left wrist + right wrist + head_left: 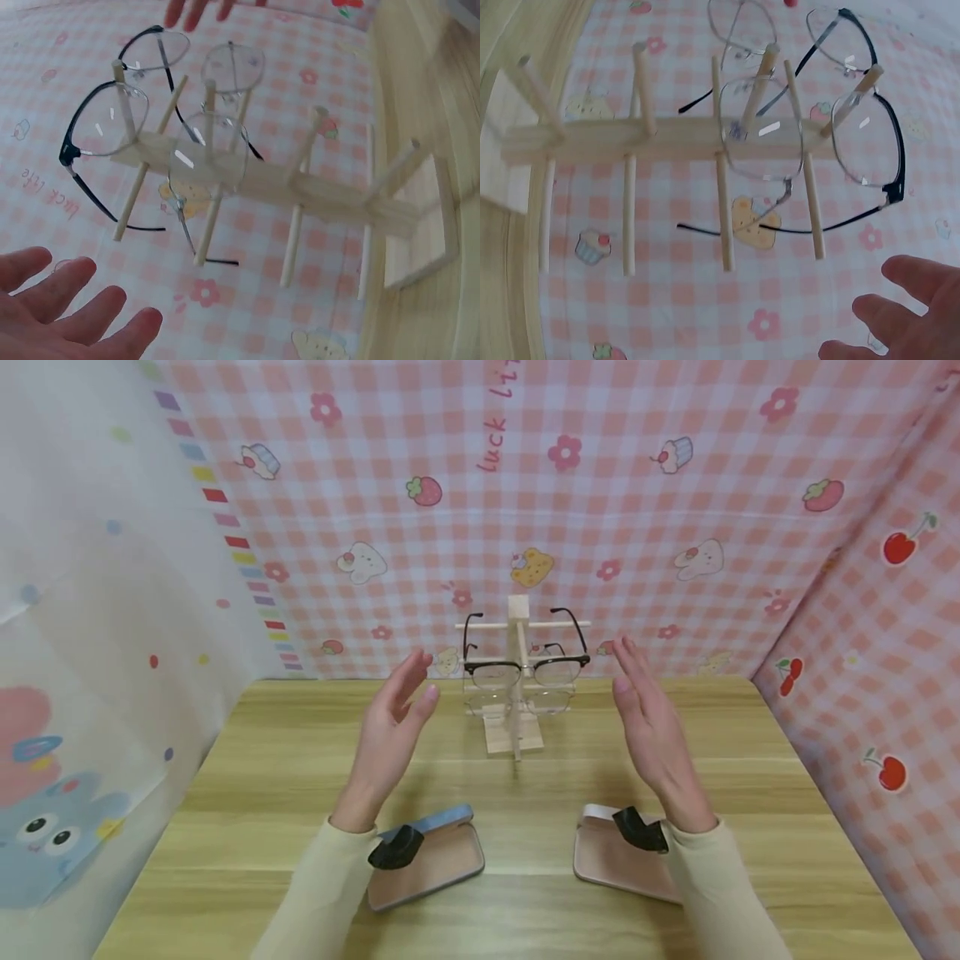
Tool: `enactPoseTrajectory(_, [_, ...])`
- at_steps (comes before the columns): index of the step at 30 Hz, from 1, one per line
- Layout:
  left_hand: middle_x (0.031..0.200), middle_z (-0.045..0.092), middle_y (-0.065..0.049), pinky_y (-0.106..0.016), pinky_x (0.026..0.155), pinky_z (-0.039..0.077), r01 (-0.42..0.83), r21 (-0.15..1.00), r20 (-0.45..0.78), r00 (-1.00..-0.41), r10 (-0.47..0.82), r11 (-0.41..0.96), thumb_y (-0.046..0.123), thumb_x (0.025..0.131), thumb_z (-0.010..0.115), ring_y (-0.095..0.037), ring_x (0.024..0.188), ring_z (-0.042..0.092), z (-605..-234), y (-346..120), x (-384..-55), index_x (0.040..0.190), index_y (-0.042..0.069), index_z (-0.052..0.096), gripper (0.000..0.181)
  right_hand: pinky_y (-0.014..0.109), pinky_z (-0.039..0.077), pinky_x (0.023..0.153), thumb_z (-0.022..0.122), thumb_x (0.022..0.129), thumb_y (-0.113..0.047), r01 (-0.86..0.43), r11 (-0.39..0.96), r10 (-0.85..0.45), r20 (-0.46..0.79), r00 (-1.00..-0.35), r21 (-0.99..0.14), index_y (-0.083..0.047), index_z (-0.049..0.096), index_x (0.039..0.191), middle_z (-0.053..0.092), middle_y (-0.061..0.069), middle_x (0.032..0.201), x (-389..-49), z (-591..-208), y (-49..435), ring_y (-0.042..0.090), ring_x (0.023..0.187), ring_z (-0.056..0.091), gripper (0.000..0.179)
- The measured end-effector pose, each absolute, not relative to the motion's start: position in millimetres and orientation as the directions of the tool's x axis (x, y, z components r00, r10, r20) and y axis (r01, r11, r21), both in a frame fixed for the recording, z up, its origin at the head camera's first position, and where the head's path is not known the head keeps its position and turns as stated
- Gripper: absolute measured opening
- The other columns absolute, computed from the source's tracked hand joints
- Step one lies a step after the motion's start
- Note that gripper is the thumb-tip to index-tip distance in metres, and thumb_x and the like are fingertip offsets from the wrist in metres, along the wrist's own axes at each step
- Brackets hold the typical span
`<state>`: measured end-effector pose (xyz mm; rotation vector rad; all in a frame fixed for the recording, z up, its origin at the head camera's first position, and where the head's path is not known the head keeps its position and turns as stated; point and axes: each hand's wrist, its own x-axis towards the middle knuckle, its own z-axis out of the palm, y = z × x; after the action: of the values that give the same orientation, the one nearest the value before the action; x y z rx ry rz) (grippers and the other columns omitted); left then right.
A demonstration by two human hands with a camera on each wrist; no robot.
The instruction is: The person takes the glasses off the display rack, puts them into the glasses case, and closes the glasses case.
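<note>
A wooden glasses rack (518,608) with several pegs stands at the back of the table. Black-browed glasses (471,667) sit on its upper pegs, and thin-rimmed clear glasses (551,701) are on the pegs just below. My left hand (392,722) is raised to the left of the rack, fingers extended, holding nothing. To the right, my right hand (651,727) mirrors it, palm turned inward and likewise holding nothing. Both hands are apart from the glasses. In the right wrist view, my right fingers (900,315) are near the black-browed glasses (896,150).
Two glasses cases lie open near the front: a blue-lidded one (442,867) under my left wrist and a white-lidded one (618,864) partly hidden by my right sleeve. The wood-grain table (525,827) meets a pink checked cloth (465,527) behind the rack.
</note>
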<state>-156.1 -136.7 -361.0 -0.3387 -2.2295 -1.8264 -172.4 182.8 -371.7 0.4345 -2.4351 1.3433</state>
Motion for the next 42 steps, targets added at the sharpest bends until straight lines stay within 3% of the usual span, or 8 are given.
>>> enactPoseTrajectory(6, [0.147,0.056,-0.013,-0.044,0.109,0.049,0.253,0.966,0.253,-0.967,-0.004,-0.051,0.026,0.108,0.056,-0.026,0.136,0.053,-351.0,-124.4,-164.1,0.154,0.006,0.045,0.051,0.048,0.016,0.127,0.032,0.113,-0.046,-0.368,0.399,-0.062,0.375,-0.925,-0.840,-0.026,0.038,0.161,0.028,-0.014,0.166,-175.0,-361.5,170.6,0.012,0.155,0.020,0.052])
enactPoseTrajectory(13, [0.138,0.057,-0.021,-0.045,0.106,0.052,0.139,0.956,0.140,-0.990,-0.013,-0.258,0.016,0.106,0.060,-0.030,0.120,0.058,-346.2,-112.7,-172.6,0.146,0.001,0.050,0.045,0.045,0.029,0.124,0.035,0.113,-0.045,-0.346,0.288,-0.071,0.340,-0.938,-0.893,-0.013,0.045,0.157,0.040,-0.001,0.163,-179.1,-354.9,165.1,0.016,0.153,0.029,0.056])
enactPoseTrajectory(19, [0.123,0.060,-0.013,-0.036,0.101,0.055,0.104,0.943,0.107,-0.994,-0.008,-0.317,0.012,0.104,0.062,-0.025,0.109,0.061,-346.9,-105.6,-179.2,0.143,-0.001,0.052,0.042,0.037,0.041,0.117,0.045,0.111,-0.046,-0.289,0.174,-0.062,0.283,-0.957,-0.941,-0.012,0.049,0.154,0.048,0.002,0.158,-182.8,-353.1,162.2,0.021,0.142,0.048,0.055])
enactPoseTrajectory(25, [0.112,0.062,-0.007,-0.035,0.099,0.055,0.095,0.942,0.100,-0.995,-0.001,-0.323,0.010,0.103,0.063,-0.015,0.099,0.063,-345.8,-101.6,-182.3,0.143,-0.003,0.053,0.043,0.027,0.052,0.103,0.054,0.109,-0.034,-0.273,0.126,-0.016,0.273,-0.962,-0.954,-0.005,0.054,0.149,0.059,0.016,0.144,-188.5,-352.2,156.5,0.025,0.121,0.063,0.049])
enactPoseTrajectory(31, [0.113,0.067,-0.009,-0.034,0.101,0.055,0.096,0.934,0.095,-0.995,-0.019,-0.344,0.006,0.102,0.065,-0.015,0.097,0.065,-346.3,-100.9,-184.3,0.141,-0.004,0.055,0.042,0.024,0.056,0.095,0.057,0.108,-0.024,-0.305,0.068,0.003,0.306,-0.952,-0.950,0.001,0.058,0.144,0.063,0.022,0.132,-191.3,-353.0,153.1,0.018,0.104,0.067,0.043])
enactPoseTrajectory(42, [0.120,0.070,-0.016,-0.033,0.101,0.055,0.095,0.911,0.081,-0.995,-0.051,-0.402,-0.003,0.100,0.063,-0.017,0.110,0.068,-338.8,-96.8,-181.8,0.137,-0.006,0.058,0.037,0.026,0.057,0.095,0.060,0.107,-0.023,-0.329,0.063,0.010,0.330,-0.944,-0.942,-0.001,0.061,0.141,0.066,0.017,0.132,-188.5,-348.4,153.3,0.015,0.101,0.069,0.041])
